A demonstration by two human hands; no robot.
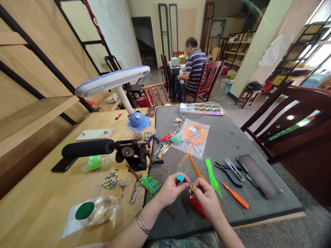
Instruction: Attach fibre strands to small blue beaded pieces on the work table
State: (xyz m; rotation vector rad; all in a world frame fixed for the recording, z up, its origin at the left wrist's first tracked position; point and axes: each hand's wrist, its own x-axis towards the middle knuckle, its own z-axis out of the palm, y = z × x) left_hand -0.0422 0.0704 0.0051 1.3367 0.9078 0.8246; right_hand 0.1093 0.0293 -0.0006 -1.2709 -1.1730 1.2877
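The blue cluster (180, 177) sits near the front of the gray mat (230, 136), raised in your left hand (172, 188), whose thumb and fingers are closed around its underside. Just to the right, your right hand (204, 193) has its fingertips pinched together on a thin greenish strand (190, 185) next to the cluster. Partly under your right hand lies a red object (197, 206), too covered to identify.

Left of your hands is a bundle of green and blue pieces (150, 185), with snips (135, 189) just beyond it on the wooden table (33, 213). On your right, bright green strands (212, 177) lie nearest, then an orange-handled tool (236, 195), blue-handled pliers (231, 175) and a dark flat case (258, 175).

Farther out, a clear bag (204, 146) holds an orange coil (198, 132). To the left stand a hand-cranked device (133, 153) and, beyond it, a blue-based lamp (138, 120). At the far side of the room, a person in a striped shirt (197, 69) sits at another table.
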